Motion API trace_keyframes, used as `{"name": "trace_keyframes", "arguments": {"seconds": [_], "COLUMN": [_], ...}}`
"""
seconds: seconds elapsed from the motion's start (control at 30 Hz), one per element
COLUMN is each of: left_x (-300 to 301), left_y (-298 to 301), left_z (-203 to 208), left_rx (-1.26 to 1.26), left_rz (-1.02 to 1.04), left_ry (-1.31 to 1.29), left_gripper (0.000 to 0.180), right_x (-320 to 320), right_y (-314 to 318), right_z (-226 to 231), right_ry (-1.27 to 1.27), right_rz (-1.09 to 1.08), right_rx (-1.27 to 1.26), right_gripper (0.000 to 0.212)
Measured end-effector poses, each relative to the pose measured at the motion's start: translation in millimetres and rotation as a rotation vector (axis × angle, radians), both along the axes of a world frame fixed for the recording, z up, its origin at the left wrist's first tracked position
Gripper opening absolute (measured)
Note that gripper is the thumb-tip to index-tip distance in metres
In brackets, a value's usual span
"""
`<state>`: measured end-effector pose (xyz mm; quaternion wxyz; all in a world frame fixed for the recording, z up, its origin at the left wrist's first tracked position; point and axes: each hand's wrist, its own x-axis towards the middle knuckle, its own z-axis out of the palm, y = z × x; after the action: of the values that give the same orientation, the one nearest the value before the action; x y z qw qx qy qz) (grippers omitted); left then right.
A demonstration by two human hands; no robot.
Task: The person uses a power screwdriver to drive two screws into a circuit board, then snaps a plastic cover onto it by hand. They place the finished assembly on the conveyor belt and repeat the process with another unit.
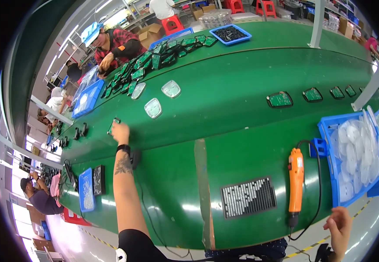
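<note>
My left hand [120, 132] reaches out across the green belt with its fingers closed on a small dark-edged part [116, 120], mostly hidden by the hand. Past it lie clear plastic covers, one of them [153, 108] just to the right. My right hand [340, 228] hangs low at the near right, below the blue bin [347, 201] of clear plastic covers [351, 148]. Its fingers are loosely bent, the thumb stands apart, and nothing shows in it. An orange electric screwdriver [296, 179] lies on the bench to the left of that bin.
A dark tray [248, 198] with rows of small pale pieces sits at the near middle. Circuit boards [279, 100] line the belt at right; more are heaped [154, 61] before a co-worker [115, 46]. A blue tray [86, 190] lies at left, and metal posts [317, 24] rise from the bench.
</note>
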<state>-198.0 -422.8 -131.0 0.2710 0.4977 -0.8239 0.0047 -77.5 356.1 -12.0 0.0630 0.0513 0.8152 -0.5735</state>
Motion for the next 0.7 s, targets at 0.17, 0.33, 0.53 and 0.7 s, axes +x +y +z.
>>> {"name": "trace_keyframes", "arguments": {"seconds": [0.17,0.33,0.53,0.7], "left_x": [20.8,10.1,-3.9,17.2], "left_y": [-122.0,-145.8,-126.7,-116.6], "left_z": [-17.7,-24.8,0.4,-15.6], "left_rx": [-0.142,0.564,0.661,0.302], "left_rz": [-0.084,-0.626,-0.404,-0.578], "left_ry": [-0.155,-0.179,0.034,0.212], "left_gripper": [0.039,0.029,0.037,0.034], "right_x": [-17.6,-95.2,-144.7,-175.1], "right_y": [42.8,62.7,81.2,64.7], "right_z": [22.3,30.1,36.8,-3.0], "right_ry": [0.0,0.0,0.092,0.394], "right_rz": [-0.146,-0.018,0.087,0.189], "right_rx": [0.182,0.774,0.869,1.066], "right_gripper": [0.029,0.026,0.026,0.026]}}
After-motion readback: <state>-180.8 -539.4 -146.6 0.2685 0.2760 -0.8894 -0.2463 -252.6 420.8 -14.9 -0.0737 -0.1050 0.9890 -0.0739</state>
